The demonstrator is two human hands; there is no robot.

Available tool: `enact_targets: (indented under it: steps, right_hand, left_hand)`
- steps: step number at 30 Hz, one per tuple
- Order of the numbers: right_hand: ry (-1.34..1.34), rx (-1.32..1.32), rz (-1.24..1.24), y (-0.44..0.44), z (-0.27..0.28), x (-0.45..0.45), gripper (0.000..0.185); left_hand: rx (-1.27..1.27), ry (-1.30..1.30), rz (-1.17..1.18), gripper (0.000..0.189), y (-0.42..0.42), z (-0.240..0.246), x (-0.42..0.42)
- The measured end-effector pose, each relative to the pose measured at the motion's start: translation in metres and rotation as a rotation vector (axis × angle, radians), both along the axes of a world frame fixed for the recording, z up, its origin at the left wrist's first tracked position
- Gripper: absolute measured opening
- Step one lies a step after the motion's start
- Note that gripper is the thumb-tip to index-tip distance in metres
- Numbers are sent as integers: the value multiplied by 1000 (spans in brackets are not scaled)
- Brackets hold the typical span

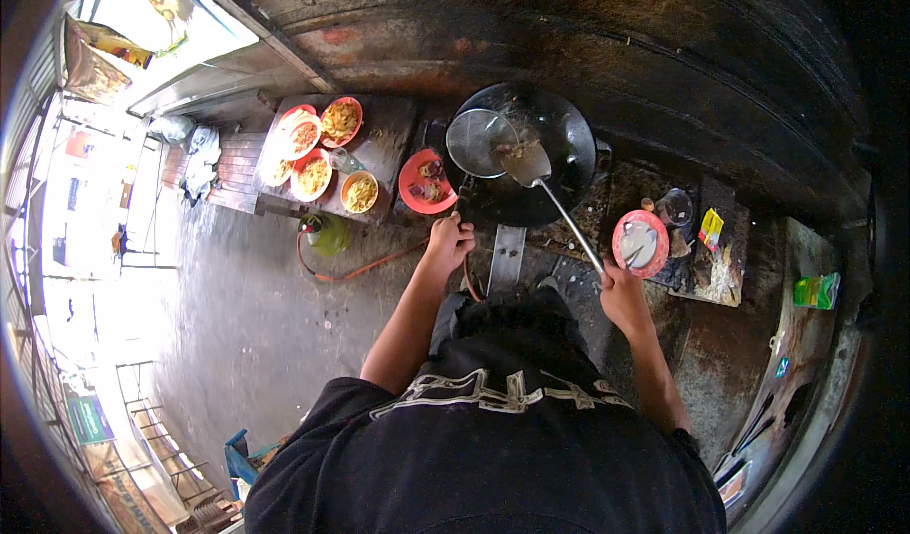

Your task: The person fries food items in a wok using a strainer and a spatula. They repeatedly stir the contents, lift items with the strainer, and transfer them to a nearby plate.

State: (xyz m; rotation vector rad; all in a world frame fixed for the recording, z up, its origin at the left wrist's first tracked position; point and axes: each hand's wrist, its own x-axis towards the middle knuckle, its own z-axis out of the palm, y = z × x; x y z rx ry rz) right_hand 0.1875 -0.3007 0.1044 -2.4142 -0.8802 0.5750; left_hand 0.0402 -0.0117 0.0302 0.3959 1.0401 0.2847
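Note:
A large black wok (576,136) stands before me against the sooty wall. My left hand (451,241) grips the dark handle of a round wire-mesh strainer (469,139), whose mesh lies over the left side of the wok. In my right hand (627,298) is the long metal handle of a wok spatula (526,164). The spatula's blade meets the strainer's right edge, with small browned bits of food (525,149) about it. Left of the wok, a red plate (412,171) carries dark purplish pieces that I cannot identify.
Several bowls of fried-looking food (313,177) crowd the left table. A green gas cylinder (330,234) with an orange hose (377,267) stands below. On the right are a pink-red plate (657,262) with white liquid and a utensil, a glass (675,207) and a yellow-red packet (711,230).

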Motion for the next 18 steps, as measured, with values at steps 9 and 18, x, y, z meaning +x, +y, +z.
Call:
enact_targets:
  steps: [9, 18]
  right_hand:
    - [22, -38, -48, -25, 23, -33, 30]
    - [107, -100, -123, -38, 24, -53, 31]
  left_hand:
    - [-98, -107, 46, 12, 9, -4, 1]
    - [-212, -234, 40, 18, 23, 19, 16]
